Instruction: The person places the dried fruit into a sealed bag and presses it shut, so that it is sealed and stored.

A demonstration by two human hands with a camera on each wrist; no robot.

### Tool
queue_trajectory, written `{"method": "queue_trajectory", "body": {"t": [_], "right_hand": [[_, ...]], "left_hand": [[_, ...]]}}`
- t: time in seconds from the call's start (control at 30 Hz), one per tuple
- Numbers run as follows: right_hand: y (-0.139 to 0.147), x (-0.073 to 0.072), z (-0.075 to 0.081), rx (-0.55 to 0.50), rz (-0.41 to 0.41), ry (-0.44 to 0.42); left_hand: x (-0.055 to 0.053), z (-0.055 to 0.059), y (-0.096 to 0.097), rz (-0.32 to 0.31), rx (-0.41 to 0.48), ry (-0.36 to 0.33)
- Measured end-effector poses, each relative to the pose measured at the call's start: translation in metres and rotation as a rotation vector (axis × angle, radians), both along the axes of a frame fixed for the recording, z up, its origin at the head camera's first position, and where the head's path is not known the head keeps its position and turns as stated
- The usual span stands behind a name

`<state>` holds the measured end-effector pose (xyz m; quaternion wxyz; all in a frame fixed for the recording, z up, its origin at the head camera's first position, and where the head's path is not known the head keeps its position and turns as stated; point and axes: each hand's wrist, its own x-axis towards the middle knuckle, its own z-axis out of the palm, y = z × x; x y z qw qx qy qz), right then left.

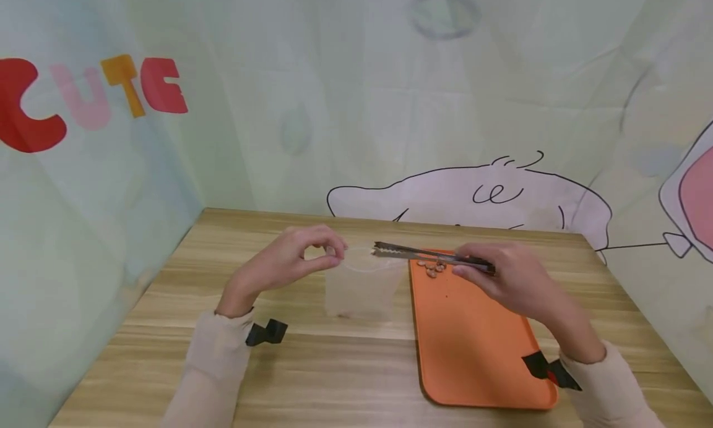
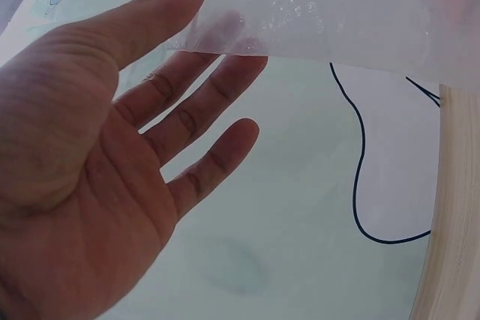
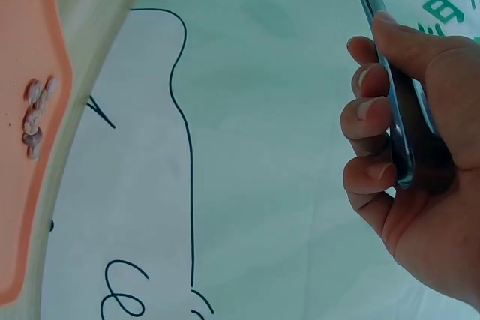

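My left hand pinches the upper left edge of a translucent plastic bag, which hangs with its mouth spread into a loop. In the left wrist view the bag lies between the thumb and fingers, the little finger held apart from it. My right hand grips metal tongs, held nearly level. Their toothed tips are at the bag's mouth, slightly apart, with nothing visible between them. The right wrist view has fingers and thumb wrapped round the tongs. A small brownish spot shows at the bag's bottom edge.
An orange tray lies on the wooden table under my right hand. Several small brown pieces, like beans or nuts, sit near its far left corner. A printed cloth backdrop stands behind and left of the table.
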<state>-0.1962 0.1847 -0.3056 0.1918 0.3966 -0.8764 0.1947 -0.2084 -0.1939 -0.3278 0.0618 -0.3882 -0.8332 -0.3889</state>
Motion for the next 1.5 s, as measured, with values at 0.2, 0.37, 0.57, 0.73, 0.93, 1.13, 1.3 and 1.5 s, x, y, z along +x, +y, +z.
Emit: {"method": "queue_trajectory", "body": {"t": [0.2, 0.37, 0.57, 0.73, 0.93, 1.13, 1.3, 1.5], "right_hand": [[0.008, -0.005, -0.007, -0.005, -0.064, -0.05], [0.028, -0.015, -0.017, 0.027, -0.161, -0.086], [0.054, -0.03, -0.051, 0.174, -0.275, -0.199], [0.07, -0.04, -0.083, 0.242, -0.303, -0.302], [0.069, -0.044, -0.098, 0.258, -0.293, -0.304], [0.063, -0.036, -0.083, 0.179, -0.287, -0.233], [0.052, -0.028, -0.049, 0.049, -0.21, -0.117], [0.025, -0.012, -0.011, -0.014, -0.06, -0.014]], "left_hand": [[-0.003, -0.003, 0.002, -0.013, 0.011, -0.009], [-0.004, -0.003, 0.0, -0.017, 0.018, 0.007], [-0.003, -0.001, -0.002, -0.011, 0.012, 0.0], [-0.003, -0.001, -0.002, -0.009, 0.008, -0.009], [-0.003, -0.002, -0.002, -0.009, 0.012, -0.01], [-0.003, -0.003, -0.001, -0.008, 0.01, -0.012], [-0.003, -0.003, -0.001, -0.012, 0.012, -0.009], [-0.004, -0.002, -0.001, -0.01, 0.003, -0.014]]}}
